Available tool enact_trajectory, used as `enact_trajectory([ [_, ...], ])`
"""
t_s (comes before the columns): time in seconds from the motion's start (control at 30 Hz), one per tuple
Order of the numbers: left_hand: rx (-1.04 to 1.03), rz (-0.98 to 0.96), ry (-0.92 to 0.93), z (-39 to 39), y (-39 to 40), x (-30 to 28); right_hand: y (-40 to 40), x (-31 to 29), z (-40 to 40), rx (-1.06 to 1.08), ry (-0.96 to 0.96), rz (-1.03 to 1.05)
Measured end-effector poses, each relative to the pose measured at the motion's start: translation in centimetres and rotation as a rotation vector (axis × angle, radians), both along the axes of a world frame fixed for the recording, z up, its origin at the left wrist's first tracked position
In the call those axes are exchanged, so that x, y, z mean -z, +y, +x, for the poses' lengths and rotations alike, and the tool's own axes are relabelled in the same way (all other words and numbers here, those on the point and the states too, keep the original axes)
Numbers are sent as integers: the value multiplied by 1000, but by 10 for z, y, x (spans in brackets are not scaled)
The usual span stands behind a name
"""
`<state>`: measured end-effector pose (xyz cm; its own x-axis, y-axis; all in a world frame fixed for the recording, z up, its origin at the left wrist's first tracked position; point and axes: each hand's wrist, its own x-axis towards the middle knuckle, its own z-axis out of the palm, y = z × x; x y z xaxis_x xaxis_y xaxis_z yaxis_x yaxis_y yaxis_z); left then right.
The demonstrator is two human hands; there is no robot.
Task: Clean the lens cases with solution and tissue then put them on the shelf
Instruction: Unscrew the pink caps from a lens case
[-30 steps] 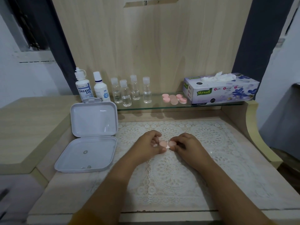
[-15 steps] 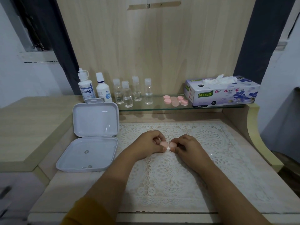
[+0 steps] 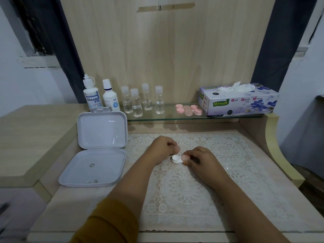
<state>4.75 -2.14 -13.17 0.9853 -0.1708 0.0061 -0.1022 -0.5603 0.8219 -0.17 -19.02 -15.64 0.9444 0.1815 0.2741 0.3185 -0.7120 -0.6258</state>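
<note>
Sleeve point(image 3: 108, 223): mustard cloth, lower left of the frame, on the left forearm.
Lace mat point(image 3: 184, 190): white openwork with round medallions, spread over the pale wood desk point(image 3: 57, 213).
Lens case point(image 3: 177, 159): white plastic, on the mat at frame centre; its left well is uncovered, its right well carries a pink cap.
Right hand point(image 3: 203, 161): fingers curled and pinching the capped right end of the case.
Left hand point(image 3: 163, 148): just left of the case and a little above it in frame, fingertips pinching a loose pink round cap point(image 3: 177, 149).
Hinged box point(image 3: 98, 148): pale lilac plastic, rounded corners, open at centre left, a few small bits in its tray.
Glass shelf point(image 3: 168, 116): clear pane across the middle.
Pink caps point(image 3: 189, 109): small cluster of discs on the shelf.
Solution bottle point(image 3: 92, 94): white, reads "DREAM EYE"; beside it a second white bottle point(image 3: 110, 96), label too small to read.
Clear bottles point(image 3: 142, 100): four, capped.
Tissue box point(image 3: 238, 100): card, blue flowers, "Mysoft Soft Facial Tissue", a tissue puffing from the top.
</note>
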Motion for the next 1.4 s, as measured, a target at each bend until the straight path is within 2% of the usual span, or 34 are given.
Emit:
enact_trajectory([
  [0.13, -4, -66, 37, -10, 13, -5, 0, 0, 0, 5, -6, 5],
  [0.23, -4, -111, -16, -30, 21, 3, -1, 1, 1, 6, -8, 20],
  [0.4, -39, -7, -159, -44, 13, 22, -1, 1, 1, 18, -1, 8],
  [0.5, -45, 11, -191, -44, 8, 22, 0, 1, -1, 20, -12, -15],
  [0.63, -84, -10, -203, -42, 6, 24, 3, -1, -3, 72, 31, 104],
  [0.7, -83, -11, -206, -42, 6, 24, 7, -1, 0, 83, 8, 56],
  [0.87, -85, 5, -210, -41, 4, 25, 7, -3, 3, -3, -18, -34],
  [1.0, -81, -3, -213, -41, 3, 26, 3, -2, -1, -97, -36, 30],
  [1.07, -81, 7, -222, -41, 3, 25, 6, -2, -4, -46, -21, 62],
  [1.17, -78, 13, -236, -42, 3, 24, 9, -2, -3, 141, 35, 32],
  [1.27, -72, 3, -244, -43, 4, 24, 9, 0, -2, 99, 1, -60],
  [1.4, -72, 3, -253, -43, 5, 25, 4, 0, -2, 73, 26, 29],
])
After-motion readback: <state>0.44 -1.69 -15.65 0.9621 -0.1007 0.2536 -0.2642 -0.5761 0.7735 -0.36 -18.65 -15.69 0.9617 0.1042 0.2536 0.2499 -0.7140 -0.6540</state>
